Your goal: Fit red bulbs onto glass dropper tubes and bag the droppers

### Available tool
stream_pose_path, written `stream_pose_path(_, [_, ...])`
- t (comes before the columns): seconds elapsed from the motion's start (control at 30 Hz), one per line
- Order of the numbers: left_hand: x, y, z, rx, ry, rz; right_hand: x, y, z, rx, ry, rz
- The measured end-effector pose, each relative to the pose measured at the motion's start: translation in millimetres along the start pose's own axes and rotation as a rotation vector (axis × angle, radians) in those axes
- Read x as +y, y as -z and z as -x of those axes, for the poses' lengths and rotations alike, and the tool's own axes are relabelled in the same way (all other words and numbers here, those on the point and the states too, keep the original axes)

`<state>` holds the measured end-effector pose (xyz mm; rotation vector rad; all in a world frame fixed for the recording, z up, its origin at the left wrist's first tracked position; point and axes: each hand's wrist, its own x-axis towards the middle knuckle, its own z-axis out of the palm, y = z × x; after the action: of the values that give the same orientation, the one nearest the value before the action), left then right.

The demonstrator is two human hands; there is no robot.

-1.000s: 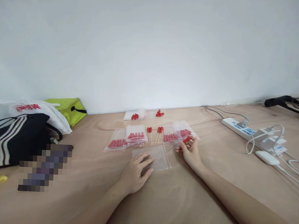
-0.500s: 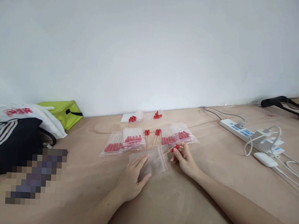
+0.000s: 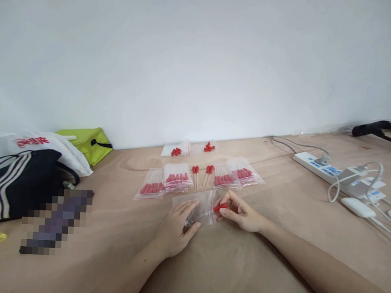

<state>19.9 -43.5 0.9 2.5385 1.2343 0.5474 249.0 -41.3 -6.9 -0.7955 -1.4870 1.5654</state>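
A clear zip bag (image 3: 202,213) lies flat on the tabletop with its pink-striped mouth to the right. My left hand (image 3: 178,228) rests on the bag's left part, fingers stretched and spread. At the mouth, my right hand (image 3: 239,213) pinches a dropper by its red bulb (image 3: 220,207). Its thin stem points left toward the bag, and I cannot tell how far in it reaches. Just beyond lie loose red-bulbed droppers, a left pair (image 3: 195,175) and a right pair (image 3: 209,175). Filled dropper bags flank them, left (image 3: 177,178) and right (image 3: 225,178).
Two more bags, left (image 3: 176,152) and right (image 3: 209,147), with red bulbs lie near the wall. To the right are a white power strip (image 3: 315,166), cables and a white adapter (image 3: 358,207). At left stand a black striped bag (image 3: 19,185) and a green bag (image 3: 84,143).
My right hand has moved left and nearer, bringing the dropper from beside the bag up to its mouth. The left hand stays on the bag. The whole view has shifted slightly.
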Motion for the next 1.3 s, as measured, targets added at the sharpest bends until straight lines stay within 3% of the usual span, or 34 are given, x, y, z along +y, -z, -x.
stream_pose_path(0.3, [-5, 6.6, 2, -0.028, 0.055, 0.134, 15, 6, -9, 0.253, 0.026, 0.151])
stream_pose_path(0.47, [-5, 10.4, 2, -0.04, 0.017, 0.13, 15, 5, -11, 0.23, -0.017, 0.209])
stream_pose_path(0.67, [-3, 11.9, 0, -0.053, 0.011, 0.145, 6, 5, -11, 0.129, 0.152, 0.56])
stream_pose_path(0.9, [-3, 11.6, 1, -0.043, 0.009, 0.209, 20, 6, -11, 0.348, 0.056, 0.538])
stream_pose_path(1.1, [0, 12.5, 0, -0.033, 0.021, 0.24, 3, 11, -22, 0.559, 0.188, 0.944])
stream_pose_path(1.2, [-1, 11.8, 0, -0.027, -0.003, 0.239, -10, 15, -52, 0.579, 0.046, 1.112])
stream_pose_path(1.3, [-4, 9.6, 0, -0.026, -0.037, 0.231, -18, 18, -92, 0.564, -0.257, 1.197])
